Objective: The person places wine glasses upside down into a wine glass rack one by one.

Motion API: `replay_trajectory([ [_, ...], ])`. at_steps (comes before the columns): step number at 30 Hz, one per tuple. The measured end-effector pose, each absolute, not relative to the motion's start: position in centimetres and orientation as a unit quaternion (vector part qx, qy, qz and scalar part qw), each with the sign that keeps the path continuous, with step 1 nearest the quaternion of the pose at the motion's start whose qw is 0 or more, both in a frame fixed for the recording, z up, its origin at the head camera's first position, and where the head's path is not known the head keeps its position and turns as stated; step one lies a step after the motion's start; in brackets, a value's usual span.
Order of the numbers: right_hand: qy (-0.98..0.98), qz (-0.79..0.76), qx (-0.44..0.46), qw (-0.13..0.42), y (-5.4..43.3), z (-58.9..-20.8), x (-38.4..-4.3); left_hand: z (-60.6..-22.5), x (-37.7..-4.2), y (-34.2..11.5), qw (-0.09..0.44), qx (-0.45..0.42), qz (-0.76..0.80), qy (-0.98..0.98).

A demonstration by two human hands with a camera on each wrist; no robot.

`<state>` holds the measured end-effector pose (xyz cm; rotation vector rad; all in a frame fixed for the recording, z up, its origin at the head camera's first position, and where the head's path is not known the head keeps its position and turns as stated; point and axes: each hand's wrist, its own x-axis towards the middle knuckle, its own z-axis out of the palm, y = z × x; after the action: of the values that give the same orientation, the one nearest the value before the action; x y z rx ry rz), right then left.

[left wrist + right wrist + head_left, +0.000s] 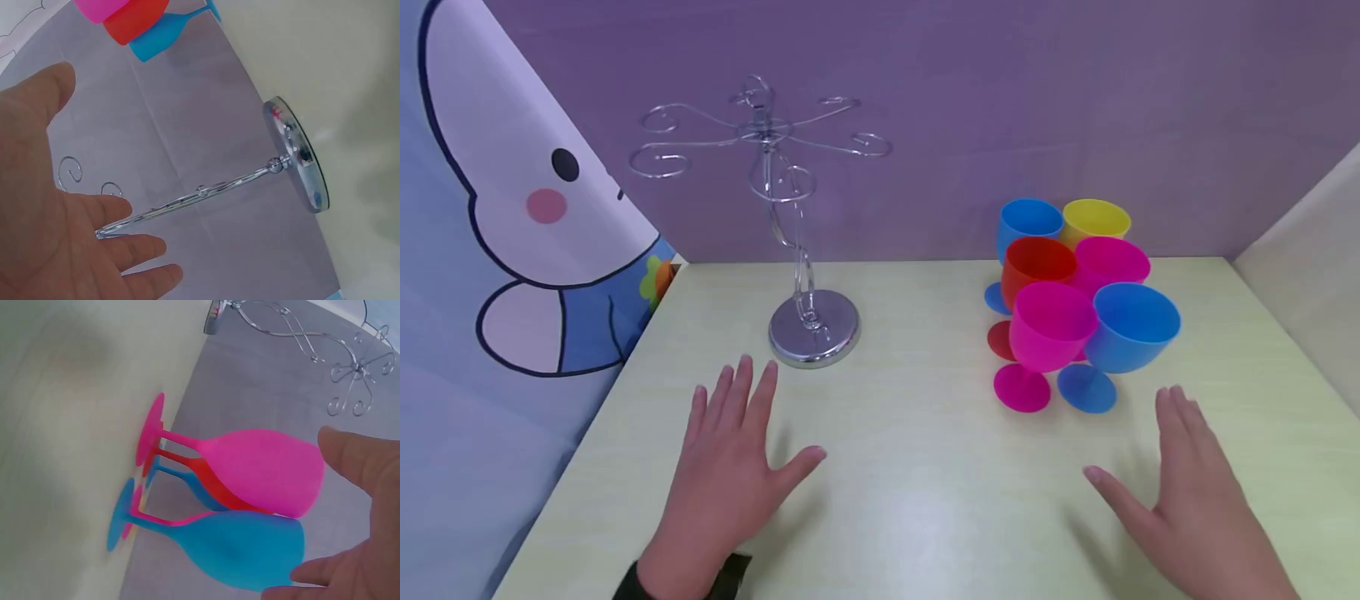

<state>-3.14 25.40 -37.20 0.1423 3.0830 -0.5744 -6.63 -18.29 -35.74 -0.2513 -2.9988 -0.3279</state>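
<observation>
My left hand point(722, 475) hovers over the near left of the table, fingers spread and holding nothing. Beyond its fingertips stands a chrome wine glass rack point(814, 329) with curled wire arms and a round base. My right hand point(1195, 500) is at the near right, its thumb apart from the fingers and nothing in it. Just beyond it, several plastic goblets stand upright in a tight cluster. In front are a pink goblet point(1051, 325) and a blue goblet point(1133, 329). Behind them come a red goblet point(1037, 265), another pink one, and at the back a blue and a yellow goblet point(1096, 218).
The pale wooden table point(910, 467) meets a purple backdrop point(940, 125) along its far edge. A cartoon-printed cloth point(542, 275) hangs beyond the left edge. On the right is a white wall panel point(1315, 267). The rack's wire arms reach out high above the table.
</observation>
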Motion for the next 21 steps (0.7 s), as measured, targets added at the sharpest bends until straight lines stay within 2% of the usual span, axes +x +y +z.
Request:
replay_trajectory([
  [5, 0.972, -0.232, 0.044, -0.001, 26.3, -37.5, -4.3, -34.3, -7.8, -18.8, 0.073, -0.096, -0.109, -0.987],
  [13, 0.912, -0.408, 0.035, 0.013, 28.6, -38.8, -5.5, -31.6, -8.9, -20.6, 0.087, -0.134, -0.074, -0.984],
  [21, 0.882, -0.468, 0.052, -0.006, 29.6, -37.8, -7.2, -28.5, -9.4, -21.5, 0.137, -0.168, -0.059, -0.975],
])
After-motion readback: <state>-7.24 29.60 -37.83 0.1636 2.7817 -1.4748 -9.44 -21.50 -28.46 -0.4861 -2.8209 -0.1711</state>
